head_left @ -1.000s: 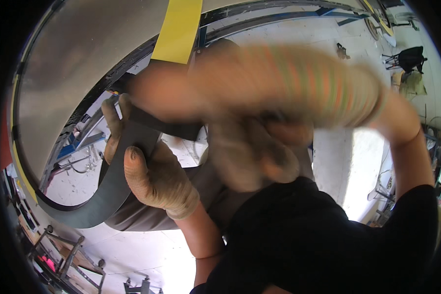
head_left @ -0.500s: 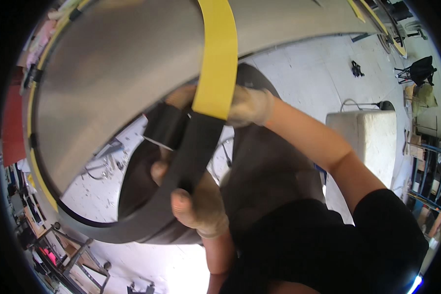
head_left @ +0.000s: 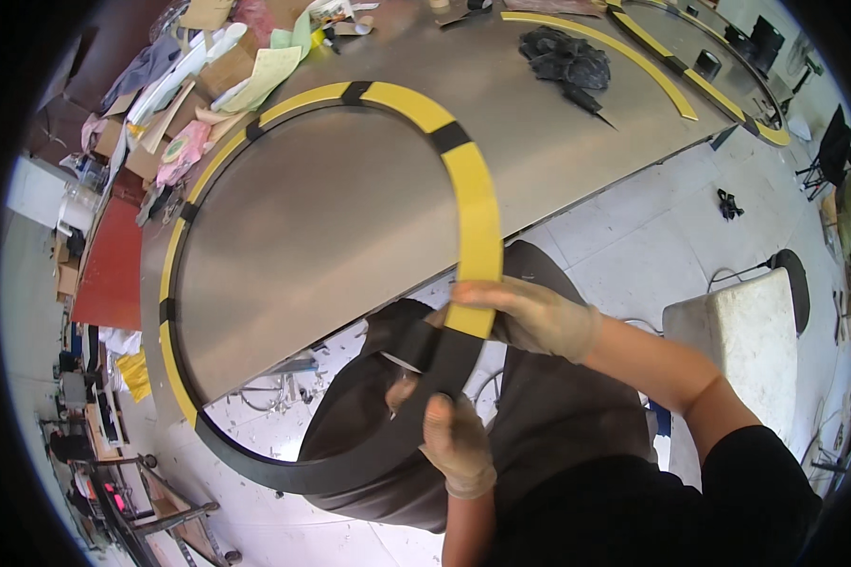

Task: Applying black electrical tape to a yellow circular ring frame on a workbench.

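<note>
A large flat ring, yellow with black bands, leans over the table edge toward me. Its lower stretch is a long black section. My right hand, in a pale glove, grips the ring where yellow meets black, thumb across the face and the other fingers behind. Lower down, my left hand, gloved with bare fingertips showing, is closed round the black section, thumb in front. A wide black strip, perhaps tape, sticks out from the ring's inner edge between my hands; its far end is hidden.
The metal-topped table bears a crumpled black bag, a curved yellow strip, another yellow-and-black ring and cluttered paper. A pale block-like seat stands at right. Scraps litter the floor; a wheeled metal frame is at lower left.
My view has shifted, showing more of the ring and table. My right thumb now lies over the ring's yellow face, where that hand was behind it before. My left hand keeps its grip.
</note>
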